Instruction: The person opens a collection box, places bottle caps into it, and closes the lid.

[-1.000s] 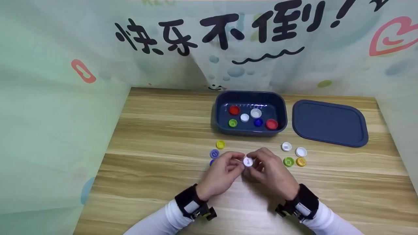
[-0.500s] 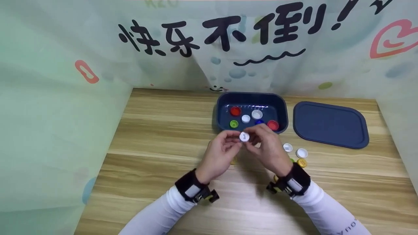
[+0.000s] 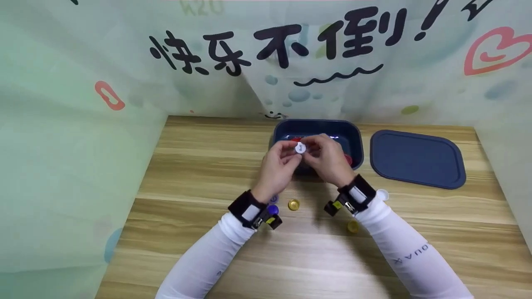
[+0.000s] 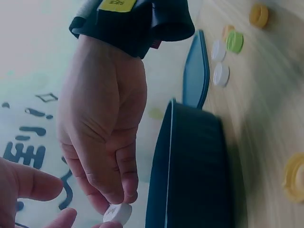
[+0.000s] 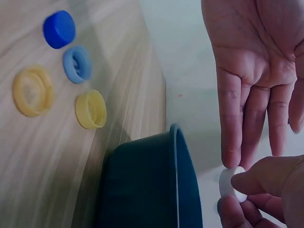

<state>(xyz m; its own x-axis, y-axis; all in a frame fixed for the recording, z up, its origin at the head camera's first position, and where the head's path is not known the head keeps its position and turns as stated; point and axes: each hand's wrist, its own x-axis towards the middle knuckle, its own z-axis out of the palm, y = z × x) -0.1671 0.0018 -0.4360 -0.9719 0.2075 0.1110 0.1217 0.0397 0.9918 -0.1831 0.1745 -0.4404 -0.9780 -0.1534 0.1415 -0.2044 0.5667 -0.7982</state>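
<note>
A small white bottle cap point(image 3: 300, 148) with a dark mark on its face is between my hands, over the navy box point(image 3: 360, 145). My right hand point(image 3: 330, 160) pinches it; in the right wrist view the thumb lies across the cap point(image 5: 230, 184). My left hand point(image 3: 276, 168) touches the cap's edge with a fingertip. Its fingers look nearly straight in the right wrist view, with the thumb apart from the cap. Parts of red caps point(image 3: 348, 159) show inside the box; my hands hide the other contents.
A navy lid point(image 3: 417, 160) lies right of the box. On the wooden table are two gold caps point(image 3: 294, 204), blue caps point(image 3: 273, 209) and a yellow cap point(image 5: 90, 109). White caps point(image 4: 221, 74) and a green cap point(image 4: 234, 42) lie on the right side.
Both hands have moved forward together with the white cap, from over the table in front of the box to over the box. The gold caps on the table have come into sight.
</note>
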